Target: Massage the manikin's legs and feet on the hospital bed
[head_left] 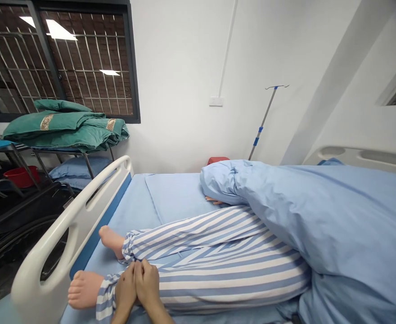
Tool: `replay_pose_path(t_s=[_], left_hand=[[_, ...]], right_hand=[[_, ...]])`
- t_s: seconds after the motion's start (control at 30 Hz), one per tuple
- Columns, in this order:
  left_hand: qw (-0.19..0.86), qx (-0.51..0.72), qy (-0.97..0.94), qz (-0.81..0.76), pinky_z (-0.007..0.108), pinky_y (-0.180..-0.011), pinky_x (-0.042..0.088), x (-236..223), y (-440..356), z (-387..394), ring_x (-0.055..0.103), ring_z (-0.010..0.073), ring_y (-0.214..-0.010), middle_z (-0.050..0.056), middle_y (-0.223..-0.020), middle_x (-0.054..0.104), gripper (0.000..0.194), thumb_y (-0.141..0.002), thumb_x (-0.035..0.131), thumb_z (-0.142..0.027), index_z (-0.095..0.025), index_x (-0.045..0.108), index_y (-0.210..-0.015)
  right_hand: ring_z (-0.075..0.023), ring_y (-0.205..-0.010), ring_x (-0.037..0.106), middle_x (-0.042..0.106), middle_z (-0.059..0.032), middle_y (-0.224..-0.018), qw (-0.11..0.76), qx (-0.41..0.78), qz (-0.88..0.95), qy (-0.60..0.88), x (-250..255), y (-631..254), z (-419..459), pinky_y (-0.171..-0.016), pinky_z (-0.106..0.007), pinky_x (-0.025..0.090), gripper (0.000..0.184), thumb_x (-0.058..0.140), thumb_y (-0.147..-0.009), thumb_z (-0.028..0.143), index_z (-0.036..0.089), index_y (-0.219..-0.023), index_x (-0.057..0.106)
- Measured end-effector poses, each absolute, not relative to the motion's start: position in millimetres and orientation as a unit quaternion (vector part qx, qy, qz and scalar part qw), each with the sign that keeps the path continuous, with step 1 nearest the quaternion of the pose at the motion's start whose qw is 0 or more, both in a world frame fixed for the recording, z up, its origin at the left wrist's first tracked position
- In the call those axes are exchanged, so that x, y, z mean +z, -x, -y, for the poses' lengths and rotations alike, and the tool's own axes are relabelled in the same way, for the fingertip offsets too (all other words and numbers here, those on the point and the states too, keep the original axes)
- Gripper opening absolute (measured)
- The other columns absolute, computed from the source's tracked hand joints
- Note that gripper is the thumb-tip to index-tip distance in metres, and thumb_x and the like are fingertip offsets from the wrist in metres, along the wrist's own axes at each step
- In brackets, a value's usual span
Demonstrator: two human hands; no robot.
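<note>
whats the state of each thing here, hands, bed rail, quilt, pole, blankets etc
left hand, pressed against the right hand, on the striped trouser leg
right hand, pressed against the left hand, on the same leg
white plastic bed side rail, raised
blue-and-white striped cloth pyjama trousers, worn on the legs of a figure lying on the bed
light blue cloth quilt, bunched over the figure's upper body
green cloth blankets, folded and stacked on a rack
slim metal IV pole, upright, nothing hanging from it

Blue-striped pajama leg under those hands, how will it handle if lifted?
The blue-and-white striped pajama leg likely drapes softly: its thin cloth wrinkles at the cuff. The limb inside may be stiff and heavy, since the bare foot looks like a molded manikin's. Resting flat on the blue sheet, it seems unlikely to roll.
</note>
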State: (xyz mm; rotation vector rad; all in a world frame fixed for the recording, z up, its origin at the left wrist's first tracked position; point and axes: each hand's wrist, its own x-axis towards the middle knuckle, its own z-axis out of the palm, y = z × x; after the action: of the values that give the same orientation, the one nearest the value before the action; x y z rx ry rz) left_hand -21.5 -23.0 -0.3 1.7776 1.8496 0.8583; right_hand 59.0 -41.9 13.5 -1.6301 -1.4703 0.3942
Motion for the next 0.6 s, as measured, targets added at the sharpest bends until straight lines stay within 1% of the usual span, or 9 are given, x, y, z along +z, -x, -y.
replay_pose_path(t_s=[0.03,0.1,0.13,0.2,0.27,0.33,0.4,0.47,0.6], left_hand=[[0.272,0.366,-0.606,-0.651,0.030,-0.070,0.047,5,19,19,0.061,0.0197,-0.078,0.007,-0.080,0.067,0.026,-0.076,0.041,-0.036,-0.018,0.060,-0.077],[0.369,0.458,-0.519,-0.620,0.028,-0.058,0.046,16,12,14,0.058,0.0172,-0.061,0.003,-0.060,0.061,0.037,-0.074,0.039,-0.051,-0.018,0.053,-0.063],[0.397,0.487,-0.480,-0.613,0.027,-0.054,0.045,20,8,13,0.055,0.0159,-0.055,0.001,-0.054,0.057,0.041,-0.072,0.039,-0.056,-0.018,0.049,-0.059],[0.407,0.513,-0.451,-0.606,0.027,-0.053,0.045,22,2,13,0.054,0.0152,-0.053,0.000,-0.052,0.055,0.041,-0.071,0.040,-0.057,-0.019,0.048,-0.058],[0.370,0.498,-0.502,-0.603,0.029,-0.060,0.047,14,0,17,0.058,0.0177,-0.061,0.002,-0.059,0.061,0.036,-0.071,0.042,-0.051,-0.019,0.053,-0.063],[0.298,0.454,-0.573,-0.613,0.032,-0.067,0.048,-1,2,20,0.061,0.0212,-0.072,0.006,-0.072,0.067,0.030,-0.071,0.042,-0.043,-0.020,0.059,-0.070],[0.218,0.404,-0.620,-0.636,0.034,-0.072,0.048,-16,5,22,0.063,0.0232,-0.079,0.009,-0.085,0.069,0.028,-0.072,0.040,-0.033,-0.020,0.063,-0.078],[0.157,0.356,-0.647,-0.656,0.034,-0.075,0.048,-26,7,22,0.063,0.0228,-0.083,0.010,-0.095,0.069,0.029,-0.073,0.038,-0.024,-0.021,0.064,-0.084],[0.094,0.287,-0.683,-0.665,0.031,-0.073,0.049,-30,5,21,0.064,0.0208,-0.080,0.007,-0.092,0.070,0.031,-0.072,0.038,-0.013,-0.022,0.065,-0.084]], right_hand=[[-0.0157,-0.056,0.056,0.062,-0.0027,-0.059,0.444,0.162,0.591,0.653,13,-59,41,-0.051,-0.027,0.022,0.036,0.031,-0.090,0.028,0.020,-0.064,0.054],[-0.0157,-0.056,0.056,0.062,-0.0034,-0.059,0.457,0.174,0.584,0.648,12,-60,40,-0.051,-0.027,0.023,0.039,0.028,-0.091,0.028,0.020,-0.063,0.054],[-0.0156,-0.056,0.056,0.061,-0.0035,-0.058,0.465,0.181,0.578,0.645,11,-61,39,-0.051,-0.027,0.023,0.041,0.027,-0.092,0.028,0.020,-0.062,0.053],[-0.0153,-0.054,0.055,0.060,-0.0034,-0.056,0.486,0.198,0.564,0.638,9,-62,38,-0.051,-0.026,0.025,0.042,0.025,-0.092,0.029,0.020,-0.061,0.053],[-0.0149,-0.053,0.054,0.059,-0.0031,-0.056,0.508,0.213,0.549,0.629,8,-63,37,-0.051,-0.026,0.026,0.041,0.027,-0.091,0.031,0.020,-0.061,0.052],[-0.0141,-0.052,0.051,0.058,-0.0022,-0.055,0.530,0.229,0.535,0.616,9,-64,36,-0.050,-0.025,0.027,0.038,0.030,-0.090,0.031,0.020,-0.060,0.051],[-0.0133,-0.051,0.048,0.055,-0.0012,-0.054,0.548,0.241,0.522,0.608,10,-66,36,-0.049,-0.024,0.028,0.038,0.031,-0.090,0.032,0.020,-0.059,0.049],[-0.0129,-0.050,0.046,0.053,-0.0005,-0.053,0.554,0.250,0.510,0.609,10,-66,36,-0.049,-0.024,0.028,0.037,0.031,-0.089,0.033,0.020,-0.058,0.047],[-0.0131,-0.051,0.045,0.052,-0.0003,-0.053,0.551,0.261,0.496,0.619,7,-64,32,-0.049,-0.024,0.029,0.036,0.031,-0.089,0.034,0.020,-0.058,0.045]])
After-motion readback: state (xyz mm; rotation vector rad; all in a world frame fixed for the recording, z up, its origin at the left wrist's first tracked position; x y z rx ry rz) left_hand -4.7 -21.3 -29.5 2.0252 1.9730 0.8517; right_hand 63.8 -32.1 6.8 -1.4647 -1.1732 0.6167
